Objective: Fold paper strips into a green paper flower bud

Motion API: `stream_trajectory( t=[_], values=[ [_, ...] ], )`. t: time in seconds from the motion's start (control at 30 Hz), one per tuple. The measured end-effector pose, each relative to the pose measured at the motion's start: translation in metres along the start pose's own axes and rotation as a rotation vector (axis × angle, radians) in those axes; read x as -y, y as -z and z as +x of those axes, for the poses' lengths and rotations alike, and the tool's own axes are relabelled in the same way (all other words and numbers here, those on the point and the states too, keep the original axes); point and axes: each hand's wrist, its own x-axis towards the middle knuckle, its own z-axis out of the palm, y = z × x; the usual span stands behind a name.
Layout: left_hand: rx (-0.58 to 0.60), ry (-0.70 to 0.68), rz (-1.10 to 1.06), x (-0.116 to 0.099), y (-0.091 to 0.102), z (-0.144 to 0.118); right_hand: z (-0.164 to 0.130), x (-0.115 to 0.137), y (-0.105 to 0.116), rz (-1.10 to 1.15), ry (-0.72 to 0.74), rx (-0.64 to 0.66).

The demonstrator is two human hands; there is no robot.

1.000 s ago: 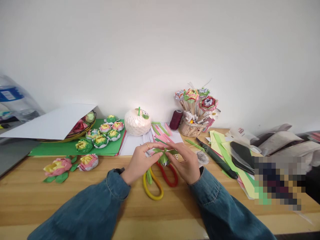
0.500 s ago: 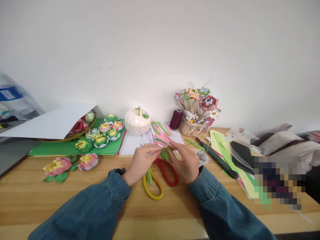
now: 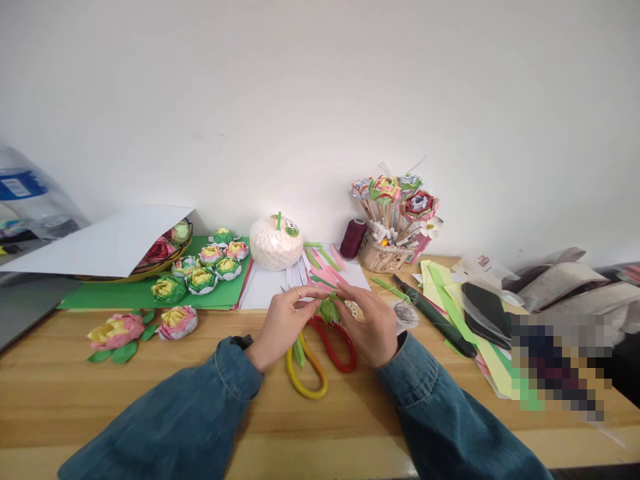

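Observation:
Both my hands meet over the wooden table (image 3: 100, 393), holding a small green folded paper piece (image 3: 329, 309) between their fingertips. My left hand (image 3: 281, 325), with a ring on one finger, pinches its left side. My right hand (image 3: 368, 325) grips its right side. Under my hands lie scissors with one yellow handle loop (image 3: 303, 375) and one red handle loop (image 3: 337, 347). Pink and green paper strips (image 3: 323, 270) lie on white paper just beyond my fingers.
Several paper lotus flowers (image 3: 200, 270) sit on a green sheet (image 3: 125, 298) at left, two more (image 3: 143, 328) on the wood. A white netted ball (image 3: 275, 243), maroon thread spool (image 3: 353, 238) and basket of paper flowers (image 3: 393, 220) stand behind. Coloured papers and a black pouch (image 3: 483, 305) lie right.
The green piece, spread out wide between my fingers a second ago, is now folded in small. My hands have drawn closer together and slightly further from me.

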Motion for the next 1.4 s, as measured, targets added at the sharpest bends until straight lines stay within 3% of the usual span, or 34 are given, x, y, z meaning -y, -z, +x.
stream_trajectory(
  t=[0.83, 1.2, 1.4],
  values=[
    [0.060, -0.057, 0.091, -0.0054, 0.0029, -0.0005, -0.0025, -0.0024, -0.0023, 0.043, 0.038, 0.015],
    [0.172, -0.035, 0.080, -0.0026, 0.0032, 0.0012, -0.0037, 0.0000, -0.0043, 0.062, 0.014, 0.056],
    [0.219, -0.013, 0.063, -0.0009, 0.0054, 0.0030, -0.0018, 0.0039, -0.0021, 0.188, -0.066, 0.139]
  ],
)
